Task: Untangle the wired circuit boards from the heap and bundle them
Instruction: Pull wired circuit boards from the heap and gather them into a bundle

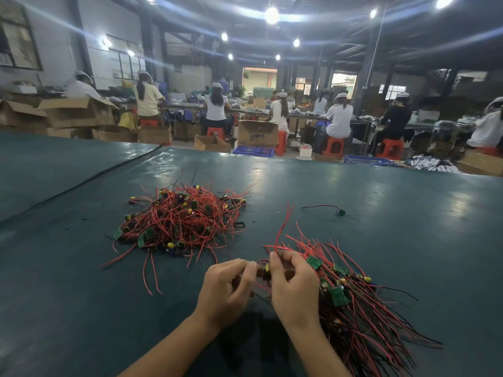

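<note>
Head view: left grip and right grip both pinched one wired board. Bundle lay at 4 o'clock against right grip, heap at 11 o'clock on desk. Mid-sorting; next move probably needs board laid into bundle, wires aligned.

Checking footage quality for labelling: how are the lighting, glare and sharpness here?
Head view: ceiling lamps flare into streaks; glare patches on the green table; wide-angle bending at edges; left hand and right hand, gripping the bundle, slightly smeared; heap sharper.

Dim hall, flaring ceiling lamps (streaked glare), curved wide-angle edges
</note>
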Demonstrator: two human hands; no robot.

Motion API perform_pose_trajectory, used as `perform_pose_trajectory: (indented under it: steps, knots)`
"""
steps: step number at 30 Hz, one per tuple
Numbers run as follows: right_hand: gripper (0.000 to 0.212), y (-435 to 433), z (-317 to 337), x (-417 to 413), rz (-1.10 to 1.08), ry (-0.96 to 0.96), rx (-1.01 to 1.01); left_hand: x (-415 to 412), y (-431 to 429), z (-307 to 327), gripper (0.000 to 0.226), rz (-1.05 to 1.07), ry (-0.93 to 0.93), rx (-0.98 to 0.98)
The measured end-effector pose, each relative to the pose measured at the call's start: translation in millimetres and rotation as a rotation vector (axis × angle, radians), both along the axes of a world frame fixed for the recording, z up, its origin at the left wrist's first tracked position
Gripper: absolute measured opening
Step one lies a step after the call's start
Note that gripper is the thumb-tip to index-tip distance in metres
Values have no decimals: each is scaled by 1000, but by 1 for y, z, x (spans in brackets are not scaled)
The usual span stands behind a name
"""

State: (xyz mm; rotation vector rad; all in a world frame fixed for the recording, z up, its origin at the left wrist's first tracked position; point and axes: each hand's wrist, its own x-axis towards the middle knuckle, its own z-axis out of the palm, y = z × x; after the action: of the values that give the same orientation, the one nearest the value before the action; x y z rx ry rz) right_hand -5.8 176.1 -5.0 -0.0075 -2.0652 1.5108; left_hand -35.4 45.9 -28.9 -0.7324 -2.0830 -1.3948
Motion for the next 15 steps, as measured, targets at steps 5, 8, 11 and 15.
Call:
perform_pose_trajectory:
  steps: [5,8,11,15]
  knots:
    - [10,-1,10,-7,4,26,99,2,6,3,56,-68,-209,97]
    - [17,-7,4,-3,-7,70,30,0,12,9,59,-119,-456,289]
    - [13,-12,-6,6,-59,128,-78,-3,11,11,58,-186,-622,315]
    - [7,-12,-11,16,-22,127,-120,-2,10,12,44,-282,-594,265]
